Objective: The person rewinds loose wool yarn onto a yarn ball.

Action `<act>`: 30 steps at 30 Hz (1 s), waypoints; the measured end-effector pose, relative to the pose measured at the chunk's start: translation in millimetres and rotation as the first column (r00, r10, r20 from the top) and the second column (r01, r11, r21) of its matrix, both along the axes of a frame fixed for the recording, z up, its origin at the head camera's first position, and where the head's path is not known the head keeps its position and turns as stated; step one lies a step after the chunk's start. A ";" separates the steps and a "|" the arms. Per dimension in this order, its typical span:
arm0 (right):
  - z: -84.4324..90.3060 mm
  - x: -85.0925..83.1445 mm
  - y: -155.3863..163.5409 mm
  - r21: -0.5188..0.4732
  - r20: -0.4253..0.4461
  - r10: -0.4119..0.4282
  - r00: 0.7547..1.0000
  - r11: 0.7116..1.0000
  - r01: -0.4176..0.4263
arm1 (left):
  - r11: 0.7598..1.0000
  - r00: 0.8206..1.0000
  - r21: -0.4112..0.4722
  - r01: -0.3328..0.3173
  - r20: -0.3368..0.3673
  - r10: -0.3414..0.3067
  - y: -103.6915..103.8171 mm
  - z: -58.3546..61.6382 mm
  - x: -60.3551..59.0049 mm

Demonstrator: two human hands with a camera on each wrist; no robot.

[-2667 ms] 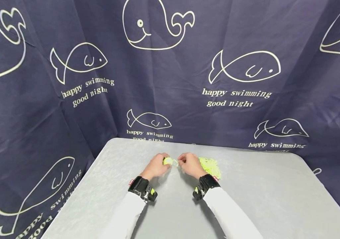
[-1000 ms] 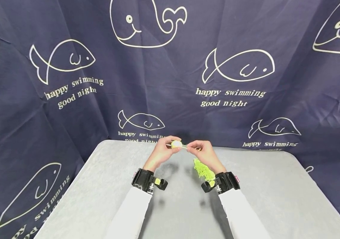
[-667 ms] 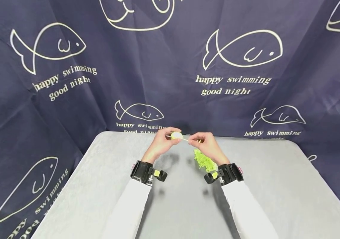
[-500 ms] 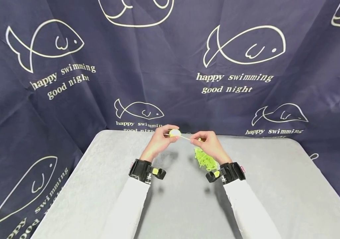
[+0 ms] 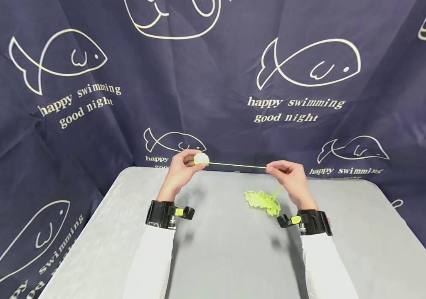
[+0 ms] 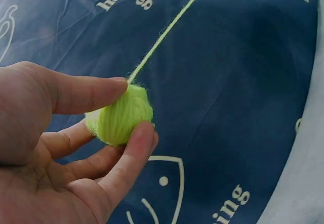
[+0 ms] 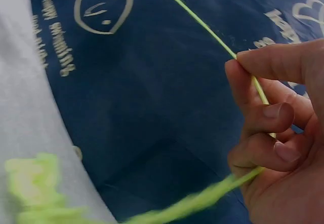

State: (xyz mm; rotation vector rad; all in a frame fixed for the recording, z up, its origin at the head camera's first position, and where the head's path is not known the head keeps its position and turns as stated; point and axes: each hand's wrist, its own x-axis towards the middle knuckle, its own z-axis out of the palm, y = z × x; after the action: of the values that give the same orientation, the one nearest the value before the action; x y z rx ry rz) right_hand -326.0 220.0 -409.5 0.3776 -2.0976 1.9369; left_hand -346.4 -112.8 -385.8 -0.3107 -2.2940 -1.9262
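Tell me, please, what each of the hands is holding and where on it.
The left hand pinches the small yarn ball by its sides; the right hand pinches the strand partway along.

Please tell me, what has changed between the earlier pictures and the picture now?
The hands moved apart: the left hand went left with the small yarn ball, and the right hand went right, drawing a taut strand between them. Earlier the hands were nearly touching, first low by the table, then lifted. Each grip stayed the same, and the loose yarn pile remained on the table.
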 end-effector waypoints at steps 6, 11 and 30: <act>-8.5 2.6 11.1 -0.222 0.009 -0.037 0.999 0.974 0.039 | 0.998 1.000 0.064 -0.002 0.030 0.000 -6.6 -9.6 -1.9; -16.2 0.6 14.9 -0.409 0.036 -0.160 0.986 0.898 0.161 | 0.990 0.999 0.138 0.022 0.041 -0.028 -6.6 -18.3 -3.5; -27.3 5.5 52.9 0.422 0.101 -0.591 0.801 0.754 0.503 | 0.943 0.995 0.320 -0.090 -0.014 0.099 -11.5 -22.0 -11.8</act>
State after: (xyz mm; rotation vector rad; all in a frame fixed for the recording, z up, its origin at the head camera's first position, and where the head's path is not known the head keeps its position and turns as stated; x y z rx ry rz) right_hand -320.4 272.9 -436.8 -0.3979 -2.3681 1.2746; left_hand -358.3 -124.3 -407.8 -0.1868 -1.8961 -2.1804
